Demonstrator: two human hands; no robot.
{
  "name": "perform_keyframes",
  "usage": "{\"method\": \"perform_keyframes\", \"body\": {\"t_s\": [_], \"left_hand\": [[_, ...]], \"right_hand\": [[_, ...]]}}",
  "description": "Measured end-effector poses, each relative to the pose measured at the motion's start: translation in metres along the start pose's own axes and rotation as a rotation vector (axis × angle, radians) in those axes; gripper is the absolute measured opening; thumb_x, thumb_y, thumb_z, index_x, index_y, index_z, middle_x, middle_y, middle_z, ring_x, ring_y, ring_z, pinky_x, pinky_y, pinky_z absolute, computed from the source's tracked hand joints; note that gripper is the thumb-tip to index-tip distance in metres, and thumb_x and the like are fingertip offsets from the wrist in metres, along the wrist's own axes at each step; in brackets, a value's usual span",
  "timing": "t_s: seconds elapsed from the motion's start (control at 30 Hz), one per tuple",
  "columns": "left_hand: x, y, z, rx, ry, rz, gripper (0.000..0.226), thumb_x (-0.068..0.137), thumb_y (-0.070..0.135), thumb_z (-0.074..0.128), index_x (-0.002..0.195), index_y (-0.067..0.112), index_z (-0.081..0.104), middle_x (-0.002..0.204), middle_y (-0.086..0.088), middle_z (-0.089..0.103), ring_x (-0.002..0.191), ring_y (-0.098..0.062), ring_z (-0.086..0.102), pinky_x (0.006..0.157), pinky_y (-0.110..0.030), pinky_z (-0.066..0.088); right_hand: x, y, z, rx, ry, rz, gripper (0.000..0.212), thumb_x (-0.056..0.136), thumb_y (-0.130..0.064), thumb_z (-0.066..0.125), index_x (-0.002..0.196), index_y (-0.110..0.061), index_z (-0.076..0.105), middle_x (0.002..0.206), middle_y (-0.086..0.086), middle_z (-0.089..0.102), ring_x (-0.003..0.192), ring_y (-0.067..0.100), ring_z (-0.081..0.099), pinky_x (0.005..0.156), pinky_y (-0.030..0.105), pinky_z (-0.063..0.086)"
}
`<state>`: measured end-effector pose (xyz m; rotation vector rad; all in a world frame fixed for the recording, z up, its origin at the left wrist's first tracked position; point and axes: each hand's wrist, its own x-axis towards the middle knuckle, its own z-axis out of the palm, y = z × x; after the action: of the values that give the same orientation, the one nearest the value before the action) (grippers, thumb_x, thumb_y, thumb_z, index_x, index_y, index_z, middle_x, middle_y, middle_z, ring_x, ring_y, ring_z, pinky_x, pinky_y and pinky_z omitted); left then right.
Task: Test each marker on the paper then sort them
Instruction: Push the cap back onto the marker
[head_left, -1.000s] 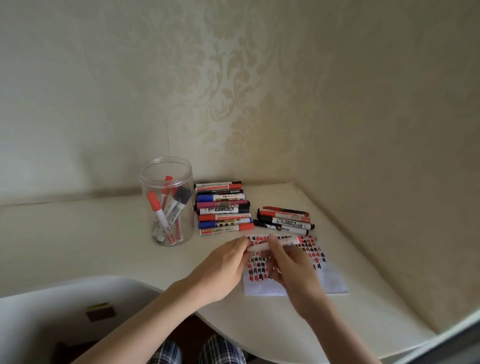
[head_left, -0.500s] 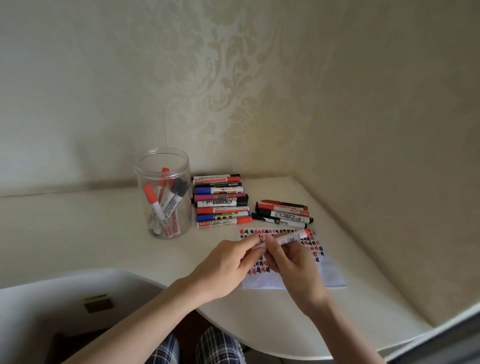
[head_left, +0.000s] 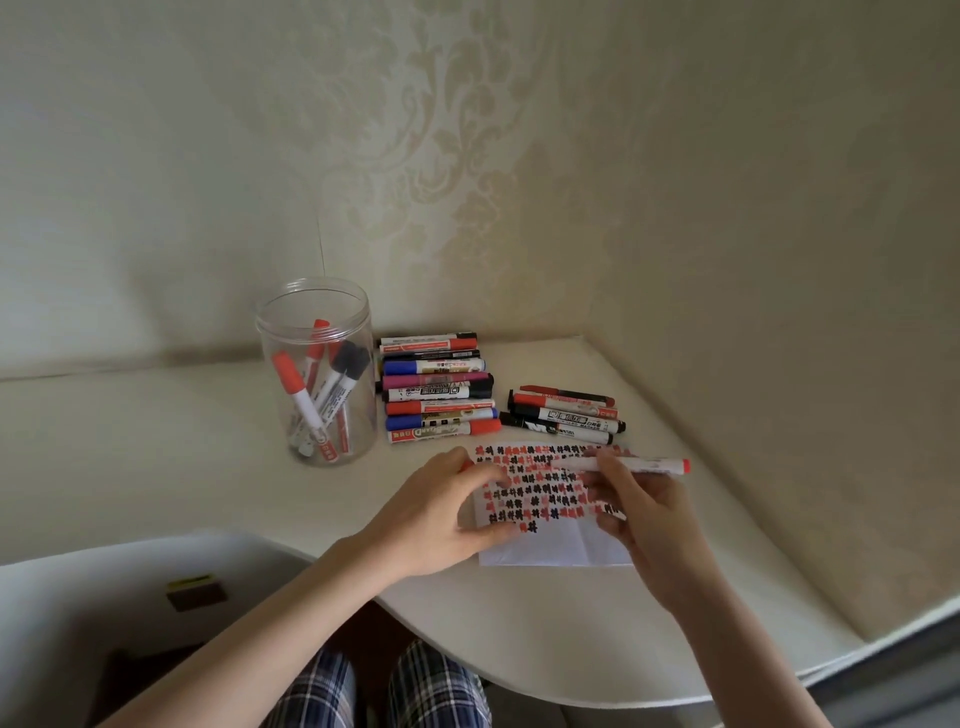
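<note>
My right hand (head_left: 644, 514) grips a white marker (head_left: 649, 464) with a red rear end. It lies nearly level over the top of the paper (head_left: 561, 545), its uncapped tip pointing left. Rows of red and black test marks cover the sheet. My left hand (head_left: 441, 514) rests on the paper's left edge with curled fingers, and a bit of red cap (head_left: 464, 466) shows at its fingertips. Behind the paper, a row of several markers (head_left: 436, 395) lies side by side, with a smaller group of markers (head_left: 566, 415) to its right.
A clear plastic jar (head_left: 317, 384) holding several red and black markers stands to the left of the row. The white desk (head_left: 156, 457) meets papered walls behind and on the right. Its curved front edge runs just below my hands.
Both hands were together on the marker over the paper. They have now pulled apart: the left hand moved left with the cap, and the right hand keeps the barrel.
</note>
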<state>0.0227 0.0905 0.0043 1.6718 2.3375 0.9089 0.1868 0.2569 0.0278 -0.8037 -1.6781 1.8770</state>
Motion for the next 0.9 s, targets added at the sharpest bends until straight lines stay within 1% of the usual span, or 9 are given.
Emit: {"method": "perform_keyframes", "body": {"t_s": [0.07, 0.17, 0.23, 0.33, 0.47, 0.53, 0.6, 0.77, 0.9], "left_hand": [[0.001, 0.000, 0.007, 0.054, -0.036, 0.014, 0.049, 0.082, 0.059, 0.065, 0.124, 0.037, 0.058, 0.102, 0.015, 0.040, 0.097, -0.008, 0.041, 0.083, -0.022, 0.038], [0.003, 0.003, 0.016, 0.130, -0.061, 0.012, 0.048, 0.082, 0.065, 0.060, 0.125, 0.044, 0.058, 0.095, 0.017, 0.029, 0.094, -0.009, 0.032, 0.080, -0.027, 0.029], [0.003, 0.001, 0.020, 0.172, -0.083, -0.006, 0.050, 0.081, 0.071, 0.055, 0.126, 0.047, 0.056, 0.096, 0.013, 0.028, 0.095, -0.010, 0.030, 0.081, -0.029, 0.028], [0.003, -0.003, 0.024, 0.184, -0.068, -0.009, 0.058, 0.076, 0.081, 0.045, 0.124, 0.050, 0.057, 0.096, 0.012, 0.032, 0.095, -0.011, 0.033, 0.082, -0.031, 0.030], [0.001, -0.006, 0.030, 0.196, -0.007, -0.006, 0.062, 0.074, 0.084, 0.037, 0.120, 0.049, 0.060, 0.095, 0.011, 0.038, 0.093, -0.012, 0.037, 0.082, -0.032, 0.034], [0.002, -0.007, 0.030, 0.202, 0.006, -0.007, 0.061, 0.075, 0.084, 0.038, 0.120, 0.049, 0.060, 0.093, 0.011, 0.037, 0.092, -0.011, 0.037, 0.081, -0.032, 0.034], [0.002, -0.007, 0.031, 0.213, 0.018, -0.006, 0.059, 0.076, 0.083, 0.040, 0.120, 0.050, 0.060, 0.092, 0.011, 0.038, 0.091, -0.010, 0.036, 0.080, -0.032, 0.034], [0.000, -0.007, 0.032, 0.216, 0.017, -0.011, 0.057, 0.076, 0.083, 0.040, 0.120, 0.051, 0.060, 0.092, 0.012, 0.039, 0.090, -0.010, 0.037, 0.080, -0.032, 0.035], [0.000, -0.006, 0.030, 0.224, 0.021, -0.011, 0.058, 0.076, 0.083, 0.039, 0.120, 0.051, 0.060, 0.092, 0.011, 0.038, 0.090, -0.010, 0.037, 0.079, -0.032, 0.033]], "right_hand": [[-0.001, 0.003, -0.001, -0.040, 0.017, -0.016, 0.026, 0.087, -0.028, 0.069, 0.100, -0.005, 0.070, 0.085, 0.010, 0.074, 0.072, 0.017, 0.063, 0.060, 0.026, 0.048], [-0.003, 0.011, 0.003, -0.096, 0.057, -0.045, 0.011, 0.088, -0.016, 0.070, 0.089, -0.005, 0.069, 0.065, 0.000, 0.066, 0.056, 0.012, 0.051, 0.052, 0.021, 0.044], [-0.003, 0.018, 0.006, -0.096, 0.076, -0.037, 0.009, 0.089, -0.016, 0.069, 0.085, -0.008, 0.068, 0.062, 0.001, 0.061, 0.054, 0.011, 0.050, 0.049, 0.021, 0.043], [-0.004, 0.023, 0.010, -0.166, 0.117, -0.047, 0.007, 0.088, -0.017, 0.070, 0.086, -0.010, 0.070, 0.063, 0.006, 0.064, 0.051, 0.011, 0.055, 0.047, 0.022, 0.046], [-0.007, 0.036, 0.012, -0.367, 0.153, -0.159, 0.005, 0.085, -0.019, 0.074, 0.082, -0.016, 0.072, 0.074, 0.003, 0.073, 0.063, 0.015, 0.065, 0.060, 0.038, 0.053], [-0.008, 0.040, 0.012, -0.374, 0.178, -0.180, 0.006, 0.087, -0.023, 0.071, 0.082, -0.019, 0.071, 0.076, -0.001, 0.073, 0.069, 0.015, 0.067, 0.063, 0.034, 0.053], [-0.009, 0.041, 0.013, -0.416, 0.182, -0.180, 0.012, 0.089, -0.028, 0.069, 0.081, -0.019, 0.069, 0.074, -0.002, 0.072, 0.069, 0.016, 0.067, 0.062, 0.033, 0.053], [-0.013, 0.041, 0.015, -0.539, 0.155, -0.206, 0.009, 0.086, -0.026, 0.072, 0.078, -0.026, 0.068, 0.074, -0.012, 0.072, 0.071, 0.004, 0.066, 0.063, 0.026, 0.054], [-0.012, 0.041, 0.014, -0.555, 0.130, -0.210, 0.006, 0.087, -0.029, 0.070, 0.081, -0.028, 0.069, 0.078, -0.015, 0.073, 0.075, 0.005, 0.068, 0.069, 0.028, 0.055]]}}
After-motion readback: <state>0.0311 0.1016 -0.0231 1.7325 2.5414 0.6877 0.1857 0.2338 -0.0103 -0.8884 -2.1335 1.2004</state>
